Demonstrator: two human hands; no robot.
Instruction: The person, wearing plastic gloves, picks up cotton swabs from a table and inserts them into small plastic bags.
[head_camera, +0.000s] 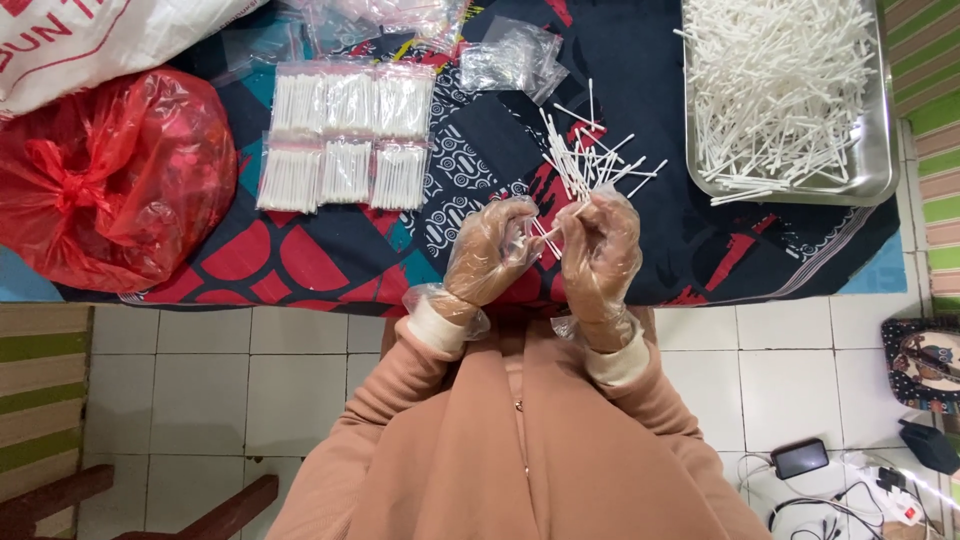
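Note:
Both my hands wear clear plastic gloves and meet over the near edge of a patterned cloth (330, 250). My right hand (598, 250) grips a fanned bunch of thin white sticks (590, 160) that point away from me. My left hand (493, 250) pinches one or two of those sticks at their lower end, next to the right hand. A metal tray (885, 140) heaped with many loose white sticks sits at the far right.
Several small clear bags filled with white sticks (345, 135) lie in two rows at left centre. Empty clear bags (510, 55) lie beyond them. A tied red plastic bag (110, 180) bulges at the left. A phone and cables (800, 458) rest on the tiled floor.

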